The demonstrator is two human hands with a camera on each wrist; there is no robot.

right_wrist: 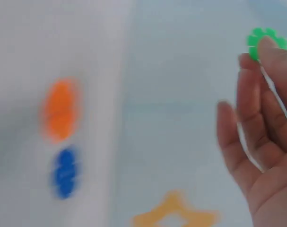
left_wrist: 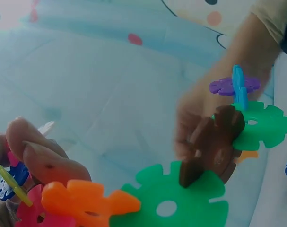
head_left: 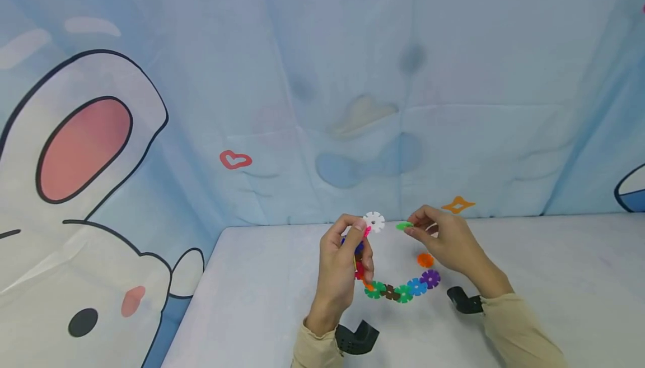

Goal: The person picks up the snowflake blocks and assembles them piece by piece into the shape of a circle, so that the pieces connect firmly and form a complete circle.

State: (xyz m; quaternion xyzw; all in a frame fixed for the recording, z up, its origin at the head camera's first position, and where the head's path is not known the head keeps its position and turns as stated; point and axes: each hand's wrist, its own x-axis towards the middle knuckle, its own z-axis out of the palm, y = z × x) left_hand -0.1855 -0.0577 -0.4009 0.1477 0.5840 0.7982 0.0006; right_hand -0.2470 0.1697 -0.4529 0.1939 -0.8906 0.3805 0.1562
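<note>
In the head view my left hand (head_left: 341, 267) holds one end of a curved chain of interlocked plastic snowflake discs. A white disc (head_left: 374, 222) sticks up past its fingertips, joined to a pink one (head_left: 367, 232). Below the hand, the chain runs right through a brown disc (head_left: 390, 292) and a blue disc (head_left: 417, 287) to a purple disc (head_left: 430, 279). An orange disc (left_wrist: 84, 203) and a large green disc (left_wrist: 171, 203) show close up in the left wrist view. My right hand (head_left: 448, 242) pinches a loose bright green disc (right_wrist: 261, 42), apart from the white one.
On the white table (head_left: 272, 284) lies a loose orange disc (head_left: 425, 260) below the right hand. Beside it, in the right wrist view, is a blue disc (right_wrist: 65, 172). A pale blue printed curtain (head_left: 322, 77) hangs along the table's far edge. Both wrists carry black mounts (head_left: 358, 338).
</note>
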